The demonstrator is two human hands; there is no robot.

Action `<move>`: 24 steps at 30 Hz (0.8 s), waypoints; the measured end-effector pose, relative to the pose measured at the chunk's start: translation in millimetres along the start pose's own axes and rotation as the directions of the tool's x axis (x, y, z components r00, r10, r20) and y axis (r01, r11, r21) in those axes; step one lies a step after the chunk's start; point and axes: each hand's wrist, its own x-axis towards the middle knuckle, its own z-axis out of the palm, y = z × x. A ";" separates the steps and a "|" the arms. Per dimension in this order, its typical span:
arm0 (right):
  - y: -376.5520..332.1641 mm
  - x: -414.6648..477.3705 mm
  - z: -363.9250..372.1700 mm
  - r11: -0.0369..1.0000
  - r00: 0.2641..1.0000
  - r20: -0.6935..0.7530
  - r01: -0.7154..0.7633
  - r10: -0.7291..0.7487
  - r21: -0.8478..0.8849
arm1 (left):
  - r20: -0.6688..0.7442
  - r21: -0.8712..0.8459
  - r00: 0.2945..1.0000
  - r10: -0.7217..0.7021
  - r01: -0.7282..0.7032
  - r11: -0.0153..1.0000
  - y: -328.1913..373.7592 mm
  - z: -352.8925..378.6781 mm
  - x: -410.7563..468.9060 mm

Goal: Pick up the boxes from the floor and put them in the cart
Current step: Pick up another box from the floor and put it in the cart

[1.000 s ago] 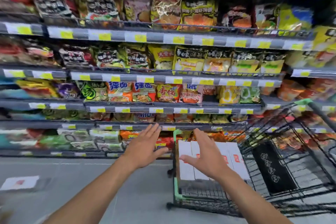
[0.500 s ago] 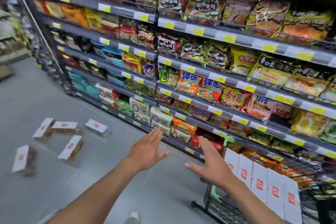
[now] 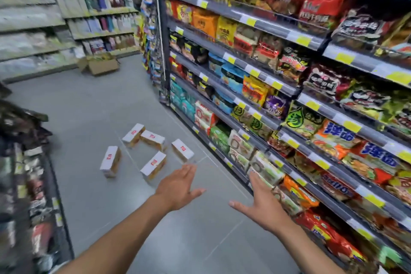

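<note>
Several white-topped boxes with a red mark lie scattered on the grey floor ahead: one at the left [image 3: 110,161], one nearest my hands [image 3: 154,165], one at the right [image 3: 182,149], and two touching farther back [image 3: 143,138]. My left hand [image 3: 179,187] is held out with straight fingers, empty, just in front of the nearest box and apart from it. My right hand [image 3: 259,201] is also spread and empty, close to the lower shelf on the right. The cart is out of view.
Tall shelves of snack and noodle packets [image 3: 278,87] line the right side of the aisle. A lower rack of dark packets [image 3: 24,162] stands at the left. An open cardboard carton [image 3: 99,65] sits on the floor far back, before more shelves.
My view has swung left, away from the cart, which has left the frame. The boxes on the floor have come into the middle. Both hands stay spread and empty.
</note>
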 end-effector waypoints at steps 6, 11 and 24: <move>-79.4 90.6 50.2 0.998 0.995 0.070 0.067 -0.067 -0.002 | -0.014 -0.049 0.993 -0.120 0.119 0.992 -120.7 -23.2 6.2; -129.5 154.2 79.8 0.990 0.979 0.146 0.140 -0.139 0.005 | -0.032 -0.114 0.974 -0.224 0.219 0.969 -196.1 -35.1 19.1; -158.5 382.1 124.1 0.972 0.914 0.351 0.231 -0.203 -0.040 | -0.019 -0.186 0.874 -0.486 0.475 0.860 -308.2 -15.7 141.6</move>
